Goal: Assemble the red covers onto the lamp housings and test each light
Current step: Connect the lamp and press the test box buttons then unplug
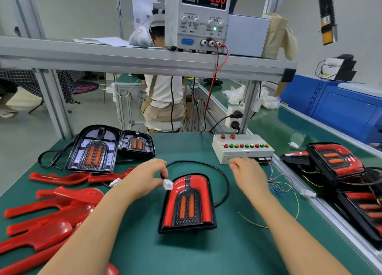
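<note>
The lamp with its red cover already fitted lies flat on the green table at the centre of the frame, its rounded end pointing away from the person. Its black cable loops round the upper and right side of it. The left hand sits just upper left of the lamp, thumb and forefinger pinching the white plug at the cable's end, which hangs over the lamp's upper left corner. The right hand is upper right of the lamp, apart from it, back upward, fingers bent down near the front edge of the white button box; whether it holds anything cannot be told. Both forearms reach in from the bottom edge.

Loose red covers are piled at the lower left. Two open housings lie at the middle left. Finished lamps are stacked at the right edge. A power supply on the upper shelf shows 12.00 volts
</note>
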